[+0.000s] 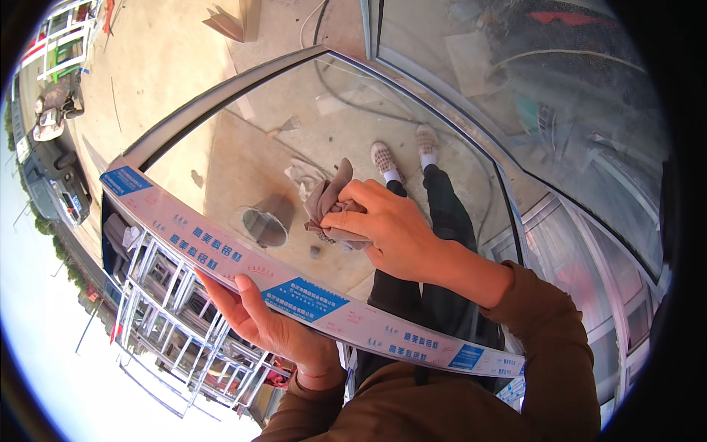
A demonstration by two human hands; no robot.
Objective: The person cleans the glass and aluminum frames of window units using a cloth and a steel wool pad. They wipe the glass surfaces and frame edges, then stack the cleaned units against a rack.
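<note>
A glass pane [243,155] set in a metal window frame [243,77] stretches in front of me. My right hand [387,225] is closed round a crumpled grey-brown cloth [331,202], which lies at the glass. Whether the cloth presses on the pane everywhere is hidden by my fingers. My left hand [269,320] grips the near edge of the frame, thumb on top and fingers around its outer side. That frame edge bears white and blue protective film [353,320]. A paler cloth shape shows beside the rag, perhaps its reflection.
Within the pane's outline show a bucket [266,221], a brush [285,127] and two checked shoes [384,158]. Another large glass panel [515,81] stands at the right. Stacked metal frames [177,309] are on the left, with a parked vehicle [59,184] farther off.
</note>
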